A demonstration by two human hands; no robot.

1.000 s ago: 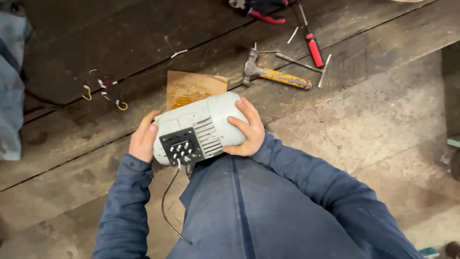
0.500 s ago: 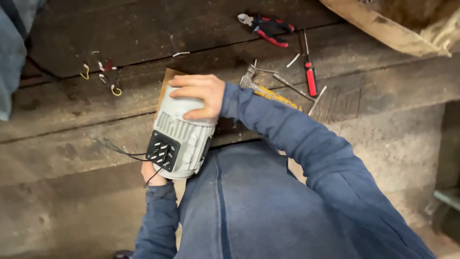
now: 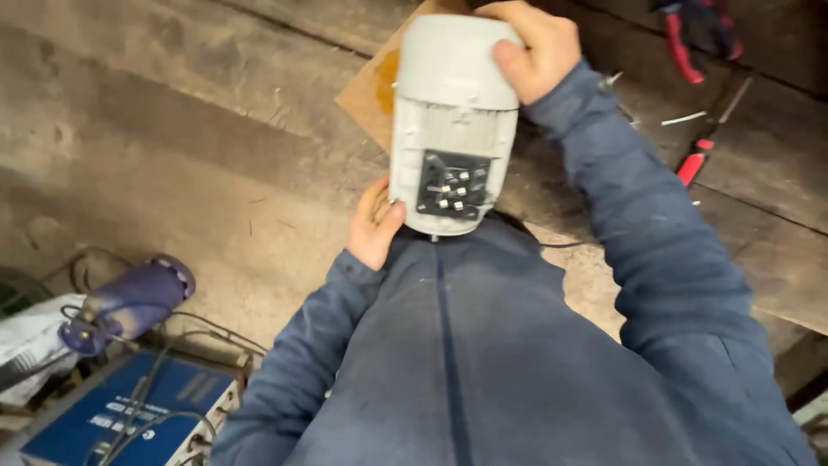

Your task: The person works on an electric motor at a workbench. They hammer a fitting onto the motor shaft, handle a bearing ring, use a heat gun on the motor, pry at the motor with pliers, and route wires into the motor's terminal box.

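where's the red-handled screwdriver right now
In the head view the red-handled screwdriver lies on the wooden planks at the right, just beyond the right sleeve, below the red pliers at the top edge.

Blue labelled box (image 3: 129, 414), lower left

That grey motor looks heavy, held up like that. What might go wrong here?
The motor is held off the floor, the right hand gripping its far end and the left hand under its near end; it might slip and fall. Its terminal block is uncovered, so the bare contacts could get knocked.
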